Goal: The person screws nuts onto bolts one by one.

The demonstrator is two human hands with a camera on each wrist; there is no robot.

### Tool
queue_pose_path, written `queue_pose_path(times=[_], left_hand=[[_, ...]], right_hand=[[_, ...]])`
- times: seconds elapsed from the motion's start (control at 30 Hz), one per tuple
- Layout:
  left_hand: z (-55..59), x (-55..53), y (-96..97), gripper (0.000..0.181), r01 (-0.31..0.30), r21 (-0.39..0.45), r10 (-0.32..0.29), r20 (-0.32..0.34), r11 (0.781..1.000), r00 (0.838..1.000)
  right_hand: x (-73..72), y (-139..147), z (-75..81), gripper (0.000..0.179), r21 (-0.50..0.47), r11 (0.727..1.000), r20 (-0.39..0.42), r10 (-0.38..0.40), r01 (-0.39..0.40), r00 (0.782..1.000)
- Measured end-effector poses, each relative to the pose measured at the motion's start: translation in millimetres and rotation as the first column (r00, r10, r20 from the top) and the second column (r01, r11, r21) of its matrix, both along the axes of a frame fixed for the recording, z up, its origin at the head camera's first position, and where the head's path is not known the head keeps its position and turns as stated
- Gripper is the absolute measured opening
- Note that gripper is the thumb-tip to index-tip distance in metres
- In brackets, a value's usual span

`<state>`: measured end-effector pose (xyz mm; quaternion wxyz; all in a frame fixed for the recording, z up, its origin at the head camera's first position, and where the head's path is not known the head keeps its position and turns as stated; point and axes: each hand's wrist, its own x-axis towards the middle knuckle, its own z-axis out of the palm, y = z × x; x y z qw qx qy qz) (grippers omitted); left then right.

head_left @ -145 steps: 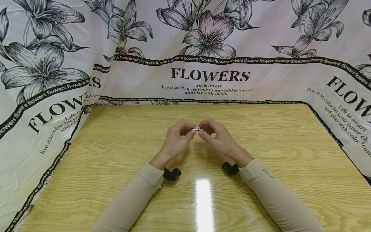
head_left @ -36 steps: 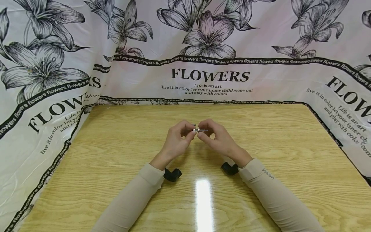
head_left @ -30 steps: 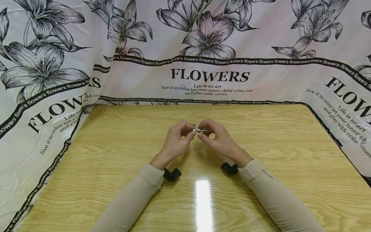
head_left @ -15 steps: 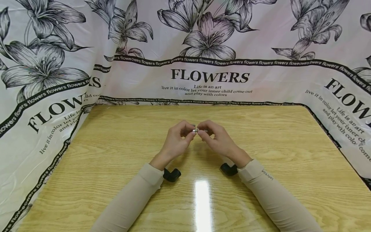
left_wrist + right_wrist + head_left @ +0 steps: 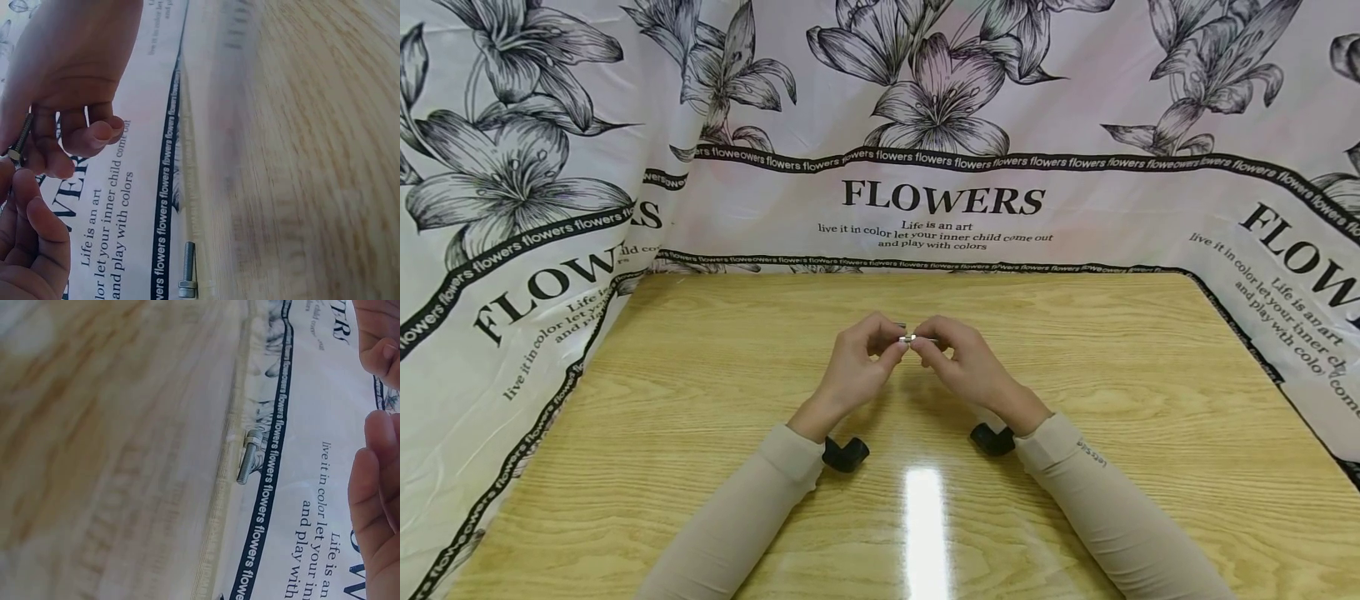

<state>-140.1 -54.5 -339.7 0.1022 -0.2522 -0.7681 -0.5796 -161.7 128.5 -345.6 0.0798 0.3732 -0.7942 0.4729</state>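
Note:
In the head view both hands meet above the middle of the table over a small silvery bolt (image 5: 24, 134) with a hex nut (image 5: 15, 154) on it. My left hand (image 5: 863, 354) pinches the bolt at its left end, hiding most of its head. The threaded shaft points right, toward the palm of my right hand (image 5: 964, 357). My right thumb and index finger pinch at the nut, their tips close to the left fingertips. Another bolt (image 5: 250, 457) with a nut or collar by its head lies on the table behind the hands; the left fingers partly cover it in the head view.
A black elbow-shaped piece (image 5: 847, 455) sits beside the left cuff, and a similar elbow piece (image 5: 992, 439) is by the right cuff. Whether they touch the table (image 5: 737, 517) I cannot tell. A flower-printed cloth (image 5: 940, 208) walls off the back and sides.
The right thumb and index finger shift slightly around the nut, loosening, then drawing together again. The left hand keeps its pinch and place. The head view tilts a little.

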Motion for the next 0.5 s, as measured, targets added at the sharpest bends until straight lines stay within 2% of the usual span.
queue_pose_path(times=[0.3, 0.4, 0.5], left_hand=[[0.6, 0.5, 0.5, 0.007, -0.008, -0.004, 0.008, 0.004, 1.000, 1.000], [-2.0, -1.3, -0.4, 0.008, -0.001, 0.002, 0.001, -0.004, 1.000, 1.000], [-12.6, -8.6, -1.2, 0.008, -0.004, 0.003, 0.004, -0.002, 1.000, 1.000]], right_hand=[[1.6, 1, 1.2, 0.013, 0.004, 0.999, 0.017, -0.051, 0.051, 0.999], [2.2, 1, 1.5, 0.024, -0.011, 0.999, 0.018, -0.051, 0.052, 0.999], [1.4, 1, 0.7, 0.026, -0.030, 0.999, -0.014, -0.028, 0.027, 1.000]])
